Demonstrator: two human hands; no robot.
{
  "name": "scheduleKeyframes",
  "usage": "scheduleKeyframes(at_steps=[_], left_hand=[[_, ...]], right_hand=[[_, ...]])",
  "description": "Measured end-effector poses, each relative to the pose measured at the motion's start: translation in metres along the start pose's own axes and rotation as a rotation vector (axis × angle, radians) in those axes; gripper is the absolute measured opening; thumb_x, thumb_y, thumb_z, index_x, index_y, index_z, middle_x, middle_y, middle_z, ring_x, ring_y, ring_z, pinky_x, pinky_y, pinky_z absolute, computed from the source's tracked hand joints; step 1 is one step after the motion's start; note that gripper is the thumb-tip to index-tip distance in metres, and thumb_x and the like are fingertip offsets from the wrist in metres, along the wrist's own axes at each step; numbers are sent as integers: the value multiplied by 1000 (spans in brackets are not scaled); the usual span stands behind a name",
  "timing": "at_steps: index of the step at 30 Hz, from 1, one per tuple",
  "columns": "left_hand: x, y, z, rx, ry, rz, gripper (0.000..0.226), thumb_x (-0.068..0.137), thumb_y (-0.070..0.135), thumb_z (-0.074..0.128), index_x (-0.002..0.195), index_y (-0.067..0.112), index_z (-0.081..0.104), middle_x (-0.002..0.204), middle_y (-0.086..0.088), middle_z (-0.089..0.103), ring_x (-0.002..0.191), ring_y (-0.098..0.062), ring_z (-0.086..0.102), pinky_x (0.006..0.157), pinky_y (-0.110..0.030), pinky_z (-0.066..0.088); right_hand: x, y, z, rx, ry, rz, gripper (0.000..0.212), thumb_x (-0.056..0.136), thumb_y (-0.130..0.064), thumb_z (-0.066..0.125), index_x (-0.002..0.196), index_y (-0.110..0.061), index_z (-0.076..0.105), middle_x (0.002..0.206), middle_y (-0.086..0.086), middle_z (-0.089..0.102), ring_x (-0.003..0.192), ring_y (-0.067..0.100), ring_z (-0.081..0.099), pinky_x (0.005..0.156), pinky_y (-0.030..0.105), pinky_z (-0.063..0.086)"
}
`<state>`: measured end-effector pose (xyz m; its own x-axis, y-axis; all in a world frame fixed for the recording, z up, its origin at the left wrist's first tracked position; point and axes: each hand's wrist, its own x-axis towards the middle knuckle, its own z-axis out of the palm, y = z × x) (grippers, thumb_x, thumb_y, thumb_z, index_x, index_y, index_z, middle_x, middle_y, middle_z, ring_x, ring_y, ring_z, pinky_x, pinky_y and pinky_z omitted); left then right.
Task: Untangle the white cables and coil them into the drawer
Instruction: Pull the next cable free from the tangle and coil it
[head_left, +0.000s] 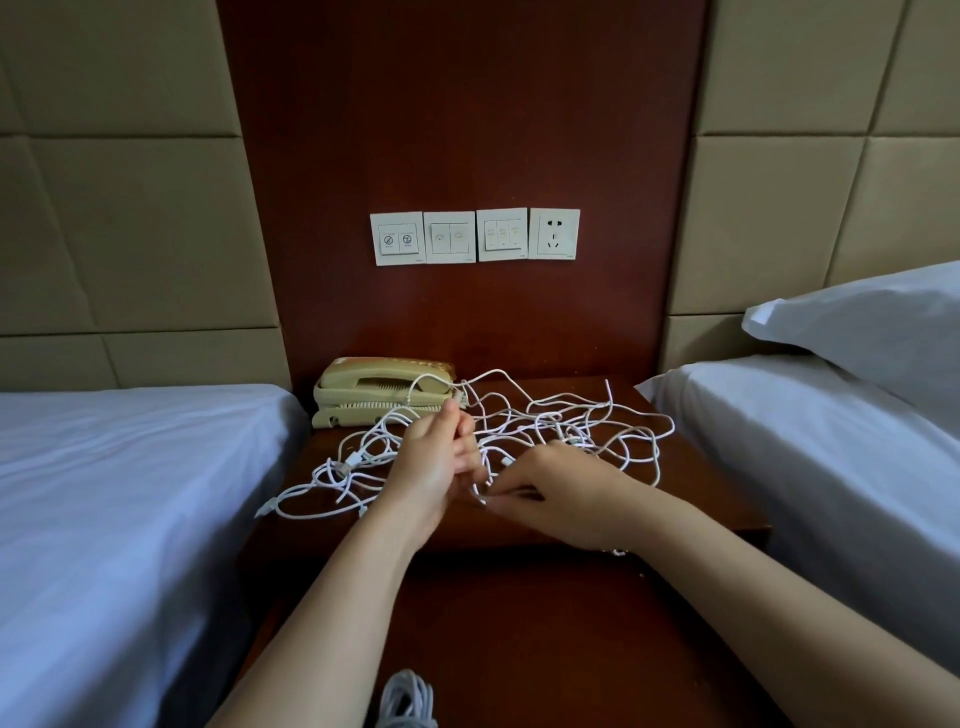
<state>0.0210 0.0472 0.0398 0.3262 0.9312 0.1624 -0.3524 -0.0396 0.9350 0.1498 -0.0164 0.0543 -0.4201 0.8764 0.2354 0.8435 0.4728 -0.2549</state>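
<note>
Progress is slight, as we judge it: the thin white charging cables (582, 431) lie in one loose snarl across the dark red-brown wooden nightstand (706, 488), spreading from the beige corded telephone (379, 389) at the far left over towards the right edge. We see our left hand (436, 462) raised over the heap, thumb and fingers pinching a strand held up above it, and our right hand (556, 488) low by the near edge, fingertips pressed together on another strand. At the near bottom of the view sits a small grey-white coiled bundle of cable (408, 699), which we take for one already wound; whether it lies in the drawer we cannot tell. Nearly all the sorting and coiling is left
</note>
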Motion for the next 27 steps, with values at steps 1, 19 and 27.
scheduleKeyframes(at_steps=[1,19,27], left_hand=[[2,-2,-2,61,11,21,42,103,26,28,65,11,38,42,9,29,35,-4,27,43,-18,29],[-13,3,18,71,-249,-285,48,101,36,27,58,14,35,39,8,21,30,-3,15,33,-9,13],[-17,8,23,10,-351,-327,51,99,36,23,51,20,32,41,10,16,32,-2,12,34,-16,9]], right_hand=[[-1,-1,-3,38,16,-11,32,95,-30,51,70,-15,63,61,7,54,55,18,45,58,32,36],[7,15,-14,226,550,75,26,91,-20,58,67,-28,56,57,2,55,56,21,50,55,32,37],[8,31,-10,432,610,186,41,85,-27,68,52,-17,44,46,-11,29,43,5,26,43,18,20]])
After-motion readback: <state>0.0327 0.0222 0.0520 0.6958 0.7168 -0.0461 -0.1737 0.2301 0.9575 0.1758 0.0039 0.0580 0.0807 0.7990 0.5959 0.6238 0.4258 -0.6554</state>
